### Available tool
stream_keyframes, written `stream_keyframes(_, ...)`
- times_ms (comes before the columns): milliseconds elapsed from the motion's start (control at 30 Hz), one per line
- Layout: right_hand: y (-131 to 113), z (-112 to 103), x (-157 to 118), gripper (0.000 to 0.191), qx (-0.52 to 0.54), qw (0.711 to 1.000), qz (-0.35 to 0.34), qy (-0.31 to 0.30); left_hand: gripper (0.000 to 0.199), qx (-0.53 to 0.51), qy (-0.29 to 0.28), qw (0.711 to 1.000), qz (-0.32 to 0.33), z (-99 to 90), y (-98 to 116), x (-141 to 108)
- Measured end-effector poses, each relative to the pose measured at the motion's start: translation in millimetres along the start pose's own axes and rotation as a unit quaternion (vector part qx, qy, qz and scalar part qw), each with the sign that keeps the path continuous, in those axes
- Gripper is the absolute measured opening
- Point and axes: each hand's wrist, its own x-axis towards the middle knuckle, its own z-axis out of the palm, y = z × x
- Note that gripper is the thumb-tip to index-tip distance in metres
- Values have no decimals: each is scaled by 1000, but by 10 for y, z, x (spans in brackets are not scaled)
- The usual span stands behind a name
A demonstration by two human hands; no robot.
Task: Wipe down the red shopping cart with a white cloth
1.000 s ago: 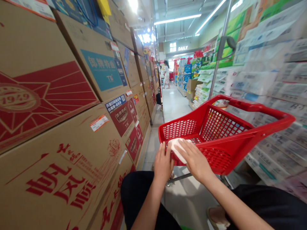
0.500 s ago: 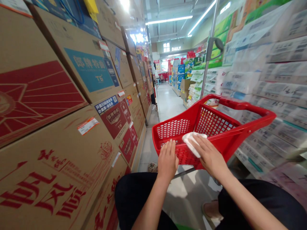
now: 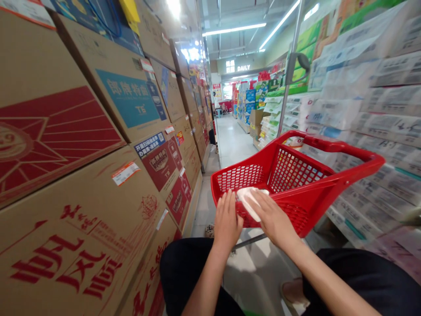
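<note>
In front of my knees stands a red plastic shopping cart (image 3: pixel 296 195) with a lattice basket. My left hand (image 3: pixel 227 221) rests at the near rim by the cart's left end, fingers laid over the edge and thumb on the outer side. A folded white cloth (image 3: pixel 246 197) lies under my right hand (image 3: pixel 272 215), which presses it against the rim and near side wall. Only a small gap separates the cloth from my left hand. Parts of the cloth are hidden beneath the right fingers.
Stacked cardboard cartons (image 3: pixel 75 210) rise close on the left. Wrapped white paper packs (image 3: pixel 378 127) are piled on the right, beyond the cart handle. A metal pole (image 3: pixel 284 105) with a grey fitting stands behind the cart. A tiled aisle (image 3: pixel 230 136) runs back between shelves.
My right hand and the white cloth have slid left along the rim toward my left hand. The left hand stays at nearly the same spot on the cart.
</note>
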Motion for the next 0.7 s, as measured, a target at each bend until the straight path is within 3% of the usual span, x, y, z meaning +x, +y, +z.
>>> stream_keyframes(133, 198, -80, -82, 76, -45, 997, 54, 21, 84, 11, 16, 1000, -19, 39, -39, -21)
stream_keyframes(233, -69, 26, 31, 66, -48, 997, 52, 28, 85, -3, 18, 1000, -23, 78, -14, -13)
stream_keyframes(333, -409, 158, 186, 64, -16, 1000, 9, 19, 89, -14, 12, 999, -30, 66, -20, -17)
stream_keyframes(400, -477, 180, 222, 67, 6, 1000, -21, 13, 91, -22, 10, 999, -33, 40, -44, -30)
stream_keyframes(500, -266, 89, 123, 72, 12, 999, -34, 2, 92, -27, 12, 999, -37, 13, -74, -44)
stream_keyframes(600, 41, -44, -28, 76, -22, 1000, 13, 3, 92, -19, 16, 999, -42, 23, -56, -34)
stream_keyframes(700, 57, -52, -48, 73, -59, 997, 51, 16, 91, -9, 25, 999, -44, 51, -7, -12)
